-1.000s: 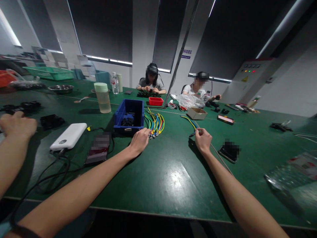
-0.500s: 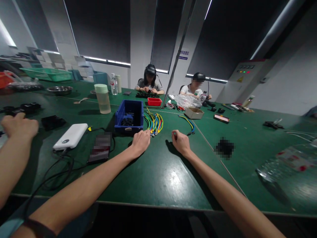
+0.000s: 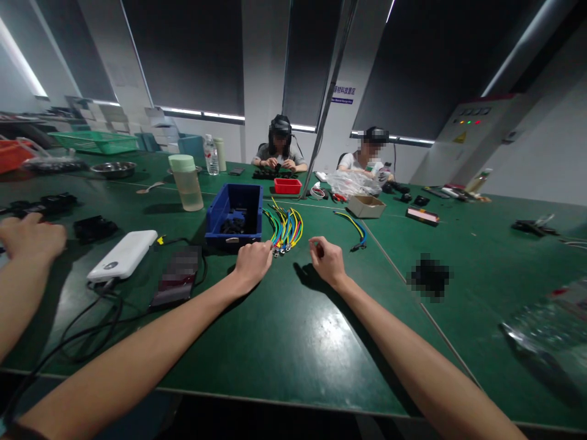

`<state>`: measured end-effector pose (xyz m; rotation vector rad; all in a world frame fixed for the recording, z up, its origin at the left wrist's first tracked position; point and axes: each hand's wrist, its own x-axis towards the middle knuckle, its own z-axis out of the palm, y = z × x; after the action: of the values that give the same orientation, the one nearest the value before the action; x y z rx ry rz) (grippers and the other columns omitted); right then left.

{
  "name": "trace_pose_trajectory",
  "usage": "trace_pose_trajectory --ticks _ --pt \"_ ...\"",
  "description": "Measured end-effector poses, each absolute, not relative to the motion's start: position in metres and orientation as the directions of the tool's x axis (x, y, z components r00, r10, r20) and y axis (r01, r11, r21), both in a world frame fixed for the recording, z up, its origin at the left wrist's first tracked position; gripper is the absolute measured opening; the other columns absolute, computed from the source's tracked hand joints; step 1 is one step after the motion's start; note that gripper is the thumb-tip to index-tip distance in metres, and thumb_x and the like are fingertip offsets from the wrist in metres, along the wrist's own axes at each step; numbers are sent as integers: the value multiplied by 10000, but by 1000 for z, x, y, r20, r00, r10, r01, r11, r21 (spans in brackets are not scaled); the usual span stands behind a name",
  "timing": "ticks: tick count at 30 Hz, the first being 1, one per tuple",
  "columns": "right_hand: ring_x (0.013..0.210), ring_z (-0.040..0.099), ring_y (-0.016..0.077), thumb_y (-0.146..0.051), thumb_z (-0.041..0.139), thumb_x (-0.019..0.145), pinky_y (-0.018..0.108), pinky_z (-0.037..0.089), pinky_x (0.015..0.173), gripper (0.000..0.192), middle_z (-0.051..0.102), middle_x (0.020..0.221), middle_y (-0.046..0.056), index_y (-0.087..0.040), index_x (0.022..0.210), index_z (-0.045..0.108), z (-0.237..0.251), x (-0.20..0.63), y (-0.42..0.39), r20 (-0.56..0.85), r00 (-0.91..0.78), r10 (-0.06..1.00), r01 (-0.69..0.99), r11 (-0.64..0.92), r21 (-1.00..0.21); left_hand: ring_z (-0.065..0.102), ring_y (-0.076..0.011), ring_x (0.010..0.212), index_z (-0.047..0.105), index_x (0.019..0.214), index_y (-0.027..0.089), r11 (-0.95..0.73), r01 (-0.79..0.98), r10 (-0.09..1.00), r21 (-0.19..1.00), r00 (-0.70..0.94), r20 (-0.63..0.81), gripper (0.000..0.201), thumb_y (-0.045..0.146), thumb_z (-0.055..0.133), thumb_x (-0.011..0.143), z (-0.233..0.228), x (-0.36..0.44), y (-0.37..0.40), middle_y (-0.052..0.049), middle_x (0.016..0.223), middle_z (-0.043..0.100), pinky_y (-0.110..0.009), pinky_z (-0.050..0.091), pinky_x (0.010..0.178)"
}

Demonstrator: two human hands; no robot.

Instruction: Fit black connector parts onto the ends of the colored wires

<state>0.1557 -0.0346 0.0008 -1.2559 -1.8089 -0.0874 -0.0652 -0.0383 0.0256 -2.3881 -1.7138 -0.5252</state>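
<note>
My left hand (image 3: pixel 252 266) rests on the green table, its fingers closed beside the lower ends of a bundle of coloured wires (image 3: pixel 287 226). The fingertips meet the bundle's left edge; whether they pinch a wire is hidden. The wires are yellow, green, blue and red, with metal terminals at the near ends. To the right, my right hand (image 3: pixel 328 261) has its fingers curled in a loose fist, with nothing visible in it. A smaller bunch of yellow and blue wires (image 3: pixel 358 232) lies beyond it. Behind my left hand stands a blue bin (image 3: pixel 235 238) with black parts inside.
On the left are a white power bank (image 3: pixel 123 256), a phone (image 3: pixel 177 278), cables and a green-lidded bottle (image 3: pixel 186 183). Another person's hand (image 3: pixel 34 241) reaches in there. A clear plastic bottle (image 3: pixel 550 324) lies at right. Two people sit opposite, near a red tray (image 3: pixel 287 186).
The view has shifted slightly. Both my hands sit a little further left in the picture, their fingers still curled. The wire bundles look unmoved on the table.
</note>
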Motion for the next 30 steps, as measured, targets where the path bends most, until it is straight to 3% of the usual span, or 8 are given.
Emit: trace_pose_trajectory --ticks 10,18,24,30 --pt "459 410 117 -249 471 805 239 327 542 174 473 533 -37 -185 896 605 4 155 -37 679 -75 730 754 488 -441 662 -188 751 657 903 197 -454 825 763 335 167 624 140 294 565 861 22 -68 -32 -34 849 715 -266 453 676" --pt "468 439 129 -262 472 803 244 327 546 161 485 536 -30 -205 869 608 4 151 -39 628 -88 773 719 486 -497 622 -140 612 640 849 174 -507 771 661 386 60 748 147 293 556 872 27 -74 -32 -18 741 689 -236 427 592" --pt "454 417 122 -318 460 842 246 303 525 195 461 516 -37 -201 852 616 6 146 -39 601 -89 794 685 487 -542 631 -121 596 669 822 181 -567 742 604 358 80 793 111 247 585 854 27 -73 -35 -4 722 703 -220 464 618" --pt "456 398 108 -438 439 876 234 298 481 324 446 502 -41 -180 797 618 11 141 -42 519 15 854 511 440 -738 691 -156 760 679 877 171 -705 604 539 371 116 835 111 212 580 850 26 -66 -47 -39 891 733 -256 546 703"
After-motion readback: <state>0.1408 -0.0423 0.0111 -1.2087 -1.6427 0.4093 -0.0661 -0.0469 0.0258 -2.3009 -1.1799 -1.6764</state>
